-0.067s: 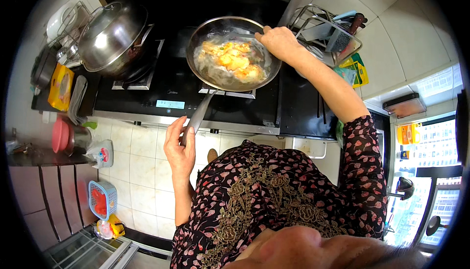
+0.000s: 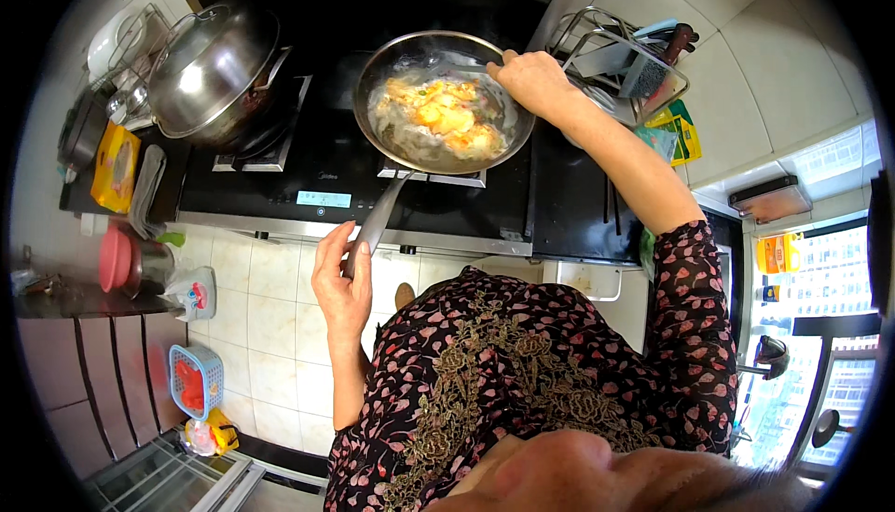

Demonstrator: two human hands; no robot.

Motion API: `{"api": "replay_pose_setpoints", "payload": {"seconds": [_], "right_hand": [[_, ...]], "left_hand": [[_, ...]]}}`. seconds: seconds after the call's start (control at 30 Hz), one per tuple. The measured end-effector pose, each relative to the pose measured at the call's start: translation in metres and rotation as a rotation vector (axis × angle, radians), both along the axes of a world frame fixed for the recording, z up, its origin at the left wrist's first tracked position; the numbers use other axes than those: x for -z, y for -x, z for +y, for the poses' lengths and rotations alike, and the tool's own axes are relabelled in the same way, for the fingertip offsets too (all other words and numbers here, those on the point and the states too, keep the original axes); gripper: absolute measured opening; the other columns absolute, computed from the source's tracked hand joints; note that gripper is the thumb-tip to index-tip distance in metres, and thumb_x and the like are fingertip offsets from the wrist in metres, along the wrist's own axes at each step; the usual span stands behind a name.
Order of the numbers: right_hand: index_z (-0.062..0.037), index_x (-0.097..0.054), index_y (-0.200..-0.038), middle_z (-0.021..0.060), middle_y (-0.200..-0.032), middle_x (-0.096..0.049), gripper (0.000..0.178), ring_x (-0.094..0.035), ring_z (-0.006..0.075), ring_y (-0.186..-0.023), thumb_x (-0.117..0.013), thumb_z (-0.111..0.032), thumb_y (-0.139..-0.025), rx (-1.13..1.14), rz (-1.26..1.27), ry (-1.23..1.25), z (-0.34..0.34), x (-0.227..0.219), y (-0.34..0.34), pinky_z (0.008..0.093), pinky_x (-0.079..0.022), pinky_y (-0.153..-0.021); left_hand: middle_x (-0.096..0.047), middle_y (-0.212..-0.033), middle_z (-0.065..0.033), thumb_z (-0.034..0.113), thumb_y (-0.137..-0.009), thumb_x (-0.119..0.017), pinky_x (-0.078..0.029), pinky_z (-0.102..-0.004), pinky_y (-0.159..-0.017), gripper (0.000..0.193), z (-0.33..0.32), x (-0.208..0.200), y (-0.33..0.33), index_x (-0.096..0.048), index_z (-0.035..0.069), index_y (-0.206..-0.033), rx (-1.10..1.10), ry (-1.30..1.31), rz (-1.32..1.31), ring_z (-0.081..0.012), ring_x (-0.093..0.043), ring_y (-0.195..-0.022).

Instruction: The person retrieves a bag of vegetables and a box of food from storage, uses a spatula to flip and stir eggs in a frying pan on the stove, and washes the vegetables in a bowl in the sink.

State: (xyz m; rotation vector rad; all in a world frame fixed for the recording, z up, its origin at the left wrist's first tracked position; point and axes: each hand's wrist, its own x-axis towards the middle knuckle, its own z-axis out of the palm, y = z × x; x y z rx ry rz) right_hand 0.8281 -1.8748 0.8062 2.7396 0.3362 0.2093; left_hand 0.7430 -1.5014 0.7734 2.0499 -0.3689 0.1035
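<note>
A steel frying pan (image 2: 392, 64) with yellow scrambled egg (image 2: 447, 116) sits on the right burner of the black stove (image 2: 317, 172). My left hand (image 2: 340, 279) grips the end of the pan's long handle (image 2: 378, 218) in front of the stove. My right hand (image 2: 531, 78) is at the pan's far right rim, fingers closed; whatever it holds is hidden behind the hand.
A lidded steel pot (image 2: 214, 69) stands on the left burner. A wire rack (image 2: 620, 60) with utensils is right of the pan. A yellow packet (image 2: 117, 167) and grey cloth (image 2: 144, 190) lie on the left counter. On the tiled floor are a blue basket (image 2: 196, 381) and a spray bottle (image 2: 191, 293).
</note>
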Motion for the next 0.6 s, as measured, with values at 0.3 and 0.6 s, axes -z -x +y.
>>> {"api": "replay_pose_setpoints", "payload": {"seconds": [0.3, 0.6], "right_hand": [[-0.0101, -0.065, -0.105, 0.0107, -0.081, -0.06, 0.026, -0.065, 0.0267, -0.074, -0.054, -0.009, -0.081, 0.076, 0.058, 0.014, -0.018, 0.002, 0.025, 0.0364, -0.053, -0.06], [-0.0103, -0.066, -0.101, 0.0128, -0.083, -0.063, 0.026, -0.066, 0.0285, -0.078, -0.054, -0.007, -0.078, 0.083, 0.1, -0.057, -0.019, -0.013, 0.059, 0.0376, -0.054, -0.064]], "left_hand": [[-0.062, -0.11, -0.0121, 0.01, -0.087, -0.062, -0.051, -0.0289, -0.069, 0.028, -0.003, 0.003, -0.002, -0.061, 0.002, -0.113, 0.014, -0.027, -0.027, -0.0193, -0.06, -0.084], [-0.061, -0.111, -0.0132, 0.01, -0.087, -0.062, -0.051, -0.0303, -0.074, 0.028, -0.003, 0.005, -0.001, -0.061, 0.002, -0.114, 0.024, -0.04, 0.005, -0.0217, -0.061, -0.09]]}}
